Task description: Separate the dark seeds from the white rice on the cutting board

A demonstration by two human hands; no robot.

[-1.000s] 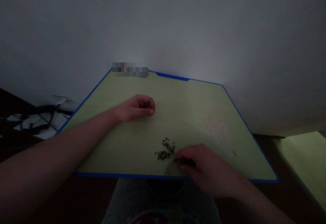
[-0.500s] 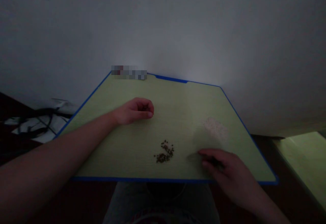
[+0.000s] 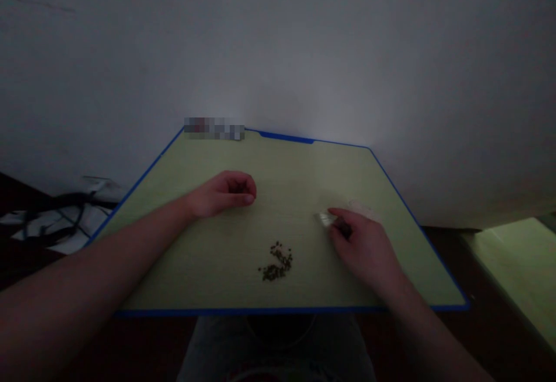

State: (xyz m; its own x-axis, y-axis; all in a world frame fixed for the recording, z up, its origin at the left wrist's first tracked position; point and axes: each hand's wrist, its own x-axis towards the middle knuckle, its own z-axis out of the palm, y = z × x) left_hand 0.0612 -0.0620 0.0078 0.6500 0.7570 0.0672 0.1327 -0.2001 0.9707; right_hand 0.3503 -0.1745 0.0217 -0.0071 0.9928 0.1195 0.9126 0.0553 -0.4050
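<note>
My left hand (image 3: 228,192) rests on the table, closed, its fingers curled to the thumb; what lies inside is hidden in shadow. Between the thumb and fingers of my right hand (image 3: 360,240) is a small, thin, see-through shiny piece (image 3: 325,218), perhaps plastic; its exact kind is unclear. That hand is over the right side of the table and partly covers a pile of pale grains (image 3: 364,208). A loose scatter of small dark brown beans or seeds (image 3: 275,271) lies between my hands, nearer the front edge.
The pale yellow-green table (image 3: 208,281) has a blue rim and stands against a wall (image 3: 286,40). A blurred-out item (image 3: 214,128) lies at its far left corner. Black cables (image 3: 73,199) are at the left, below the table. Under the front edge sits a dark round container (image 3: 280,330).
My right hand has moved forward and slightly left, towards the pale pile, with the see-through piece in its fingers. The left hand keeps its closed pose. The view has shifted slightly.
</note>
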